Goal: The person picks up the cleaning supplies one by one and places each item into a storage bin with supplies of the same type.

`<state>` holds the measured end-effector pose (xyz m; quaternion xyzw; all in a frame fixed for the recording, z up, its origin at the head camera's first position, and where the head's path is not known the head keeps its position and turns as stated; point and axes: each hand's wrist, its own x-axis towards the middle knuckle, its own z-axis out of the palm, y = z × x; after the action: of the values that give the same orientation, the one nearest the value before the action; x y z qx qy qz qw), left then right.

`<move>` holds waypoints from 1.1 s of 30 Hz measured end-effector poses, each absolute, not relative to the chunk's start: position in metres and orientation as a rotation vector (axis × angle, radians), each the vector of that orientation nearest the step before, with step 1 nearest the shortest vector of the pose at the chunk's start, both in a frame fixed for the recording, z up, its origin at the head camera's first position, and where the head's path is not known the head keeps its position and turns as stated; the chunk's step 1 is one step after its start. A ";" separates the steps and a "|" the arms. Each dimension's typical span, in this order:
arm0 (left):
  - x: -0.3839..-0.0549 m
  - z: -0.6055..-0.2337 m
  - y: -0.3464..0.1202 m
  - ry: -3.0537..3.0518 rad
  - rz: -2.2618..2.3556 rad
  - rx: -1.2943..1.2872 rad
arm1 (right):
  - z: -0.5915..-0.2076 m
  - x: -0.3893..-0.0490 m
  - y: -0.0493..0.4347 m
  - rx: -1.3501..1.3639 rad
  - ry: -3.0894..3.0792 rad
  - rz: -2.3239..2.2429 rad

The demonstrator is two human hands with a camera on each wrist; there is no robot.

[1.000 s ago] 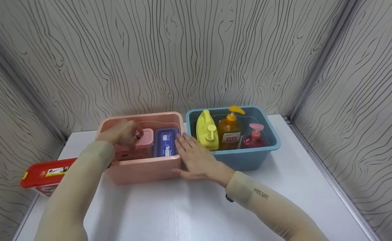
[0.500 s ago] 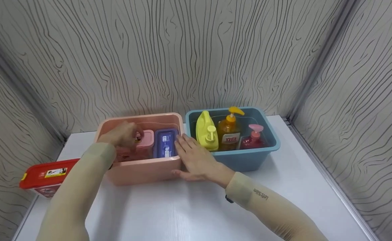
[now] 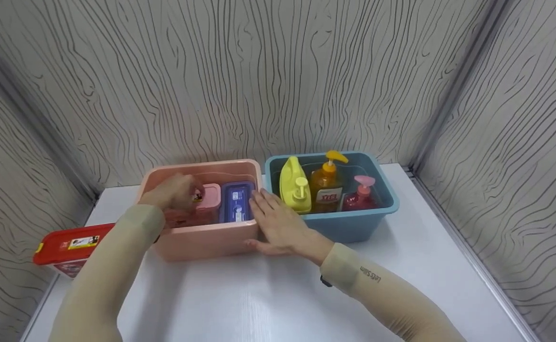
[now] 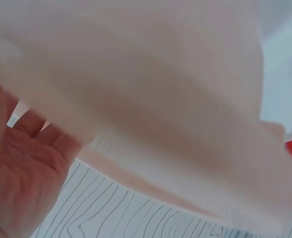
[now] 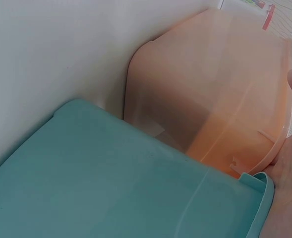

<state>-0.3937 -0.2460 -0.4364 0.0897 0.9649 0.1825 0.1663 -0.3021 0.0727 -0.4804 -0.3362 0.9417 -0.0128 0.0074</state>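
Observation:
A pink bin [image 3: 206, 244] stands against a blue bin [image 3: 340, 225]. My left hand [image 3: 178, 190] reaches into the pink bin, its curled fingers gripping the near-left part of a plastic box with a pink lid [image 3: 210, 195]. Beside that box sits a plastic box with a dark blue lid [image 3: 238, 204]. My right hand [image 3: 278, 225] lies with straight fingers along the pink bin's right rim, and its thumb points left, low at the bin's corner. In the left wrist view a blurred pale surface hides most of the left fingers.
Inside the blue bin stand a yellow jug with a pump [image 3: 293, 190], an amber pump bottle [image 3: 324, 190] and a red pump bottle [image 3: 359, 200]. A red-lidded box [image 3: 66, 243] rests at the table's left edge, partly behind the left forearm. Wood-patterned panels [image 3: 268, 85] enclose the back and sides.

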 end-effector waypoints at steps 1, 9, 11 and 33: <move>-0.393 -0.435 -0.247 2.757 0.511 0.277 | -0.480 -0.302 0.073 -1.052 2.945 -0.045; -0.384 -0.422 -0.252 2.791 0.515 0.348 | -0.480 -0.302 0.074 -1.031 2.932 -0.064; -0.382 -0.420 -0.253 2.792 0.517 0.334 | -0.480 -0.303 0.074 -1.027 2.931 -0.066; -0.359 -0.393 -0.272 2.809 0.596 0.277 | -0.481 -0.303 0.073 -1.023 2.939 -0.071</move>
<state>-0.3594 -0.2722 -0.3925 0.0954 0.9657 0.2047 0.1280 -0.3028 0.0726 -0.4815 -0.3287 0.9440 -0.0227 0.0145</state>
